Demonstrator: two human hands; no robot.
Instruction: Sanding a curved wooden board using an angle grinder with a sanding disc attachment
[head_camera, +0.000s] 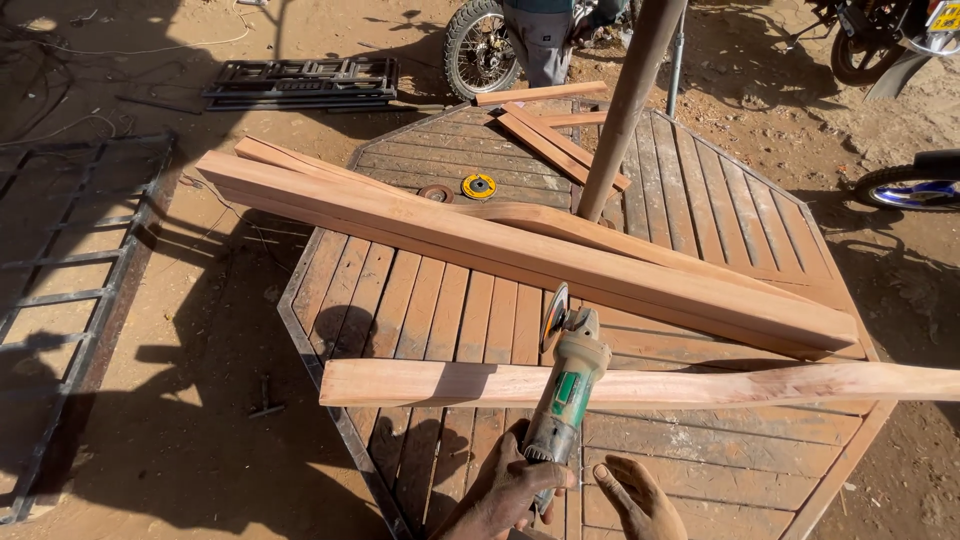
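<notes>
Angle grinder (563, 385), green-and-beige body with a grey rear handle, lies across a planed reddish plank (640, 384) at the near part of the slatted wooden table (420, 310); disc (556, 316) at the far end, edge-on, guard behind it. Left hand (510, 490) is wrapped around the rear handle, fingers closed on it. Right hand (640, 500) sits just beside the handle, fingers loosely spread, palm partly up, holding nothing, not clearly touching the tool. Green label patch on the grinder body, rectangular, mid-barrel; text too small to tell. Yellow round disc (479, 186) with a dark centre lies flat on the far slats, a darker worn disc (436, 193) just left of it. A thick long beam (520, 255) runs diagonally across the table just beyond the grinder, with a thinner curved strip behind it touching a brown pole (625, 110) that rises through the table centre. Short offcuts (545, 125) stacked at the far edge. Metal grille frames (300, 80) on the sandy ground far left, another grille (70, 300) at the left. Motorcycle wheel (478, 50) and a person's legs (540, 40) beyond the table; more bikes at the far right.
</notes>
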